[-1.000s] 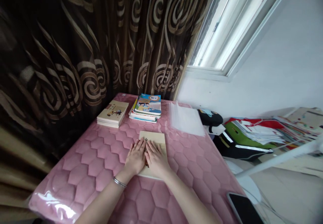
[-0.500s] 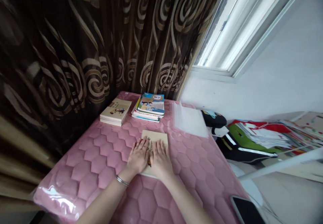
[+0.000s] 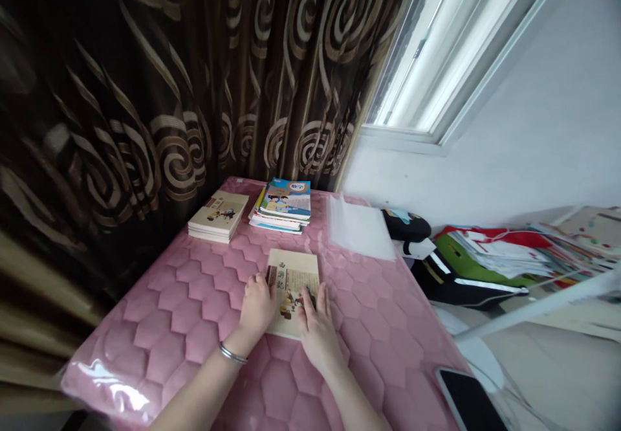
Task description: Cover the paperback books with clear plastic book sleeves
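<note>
A cream book (image 3: pixel 292 276) with dark vertical characters and small painted figures on its cover lies closed on the pink table. At its left edge is my left hand (image 3: pixel 258 301), fingers curled round that edge and their tips partly hidden. My right hand (image 3: pixel 316 327) rests on the lower right side of the cover, with its fingers stretched out and slightly apart. Much of the cover shows between the two hands. Farther back on the left sits a stack of similar cream books (image 3: pixel 219 214).
Behind the book stands a pile of colourful books (image 3: pixel 286 201). Clear plastic sleeves (image 3: pixel 361 227) lie at the back right. A phone (image 3: pixel 468 398) is at the right front edge, near a white stand (image 3: pixel 524 311). Bags and papers (image 3: pixel 504 256) fill the right side; a patterned curtain (image 3: pixel 242 81) hangs behind.
My hands have parted from the middle of the cover to its two sides, uncovering the title and figures. The left fingers have curled. The view has shifted slightly.
</note>
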`<state>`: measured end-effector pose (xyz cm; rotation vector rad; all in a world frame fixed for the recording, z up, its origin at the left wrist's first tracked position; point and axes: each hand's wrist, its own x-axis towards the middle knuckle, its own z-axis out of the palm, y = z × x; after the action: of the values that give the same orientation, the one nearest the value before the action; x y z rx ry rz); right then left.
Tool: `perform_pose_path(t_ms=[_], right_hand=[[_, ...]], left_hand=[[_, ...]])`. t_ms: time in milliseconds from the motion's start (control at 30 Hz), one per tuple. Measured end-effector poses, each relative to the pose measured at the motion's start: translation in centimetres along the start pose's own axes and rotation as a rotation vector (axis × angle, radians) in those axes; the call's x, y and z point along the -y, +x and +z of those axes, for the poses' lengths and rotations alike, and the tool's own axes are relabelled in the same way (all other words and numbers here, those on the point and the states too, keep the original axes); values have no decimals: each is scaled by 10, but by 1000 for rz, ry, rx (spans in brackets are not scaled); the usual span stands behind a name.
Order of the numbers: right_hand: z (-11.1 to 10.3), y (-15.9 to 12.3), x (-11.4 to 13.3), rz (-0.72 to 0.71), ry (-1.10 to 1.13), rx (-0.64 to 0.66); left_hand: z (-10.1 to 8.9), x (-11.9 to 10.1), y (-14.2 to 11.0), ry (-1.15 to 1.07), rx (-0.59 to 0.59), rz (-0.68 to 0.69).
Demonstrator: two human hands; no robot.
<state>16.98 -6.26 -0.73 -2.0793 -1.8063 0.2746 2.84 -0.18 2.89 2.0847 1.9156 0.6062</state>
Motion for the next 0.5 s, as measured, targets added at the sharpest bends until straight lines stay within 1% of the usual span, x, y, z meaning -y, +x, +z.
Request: perform_pose_path(t_ms=[100, 167, 233, 300, 400, 500], right_hand=[[5, -1, -5, -15, 49, -10], [10, -1, -9, -35, 80, -43], [17, 0, -15, -54, 115, -93], [24, 1, -21, -74, 149, -147], [33, 2, -28, -97, 206, -206], [38, 2, -33, -106, 288, -214]], left_hand=[[-9, -4, 11, -67, 125, -119], [-13, -5, 20, -214, 204, -208], [-15, -6, 27, -371, 263, -261], [-13, -8, 31, -458, 280, -271], [-8, -9, 30, -502, 253, -264], [-3, -7, 26, -737, 281, -265]])
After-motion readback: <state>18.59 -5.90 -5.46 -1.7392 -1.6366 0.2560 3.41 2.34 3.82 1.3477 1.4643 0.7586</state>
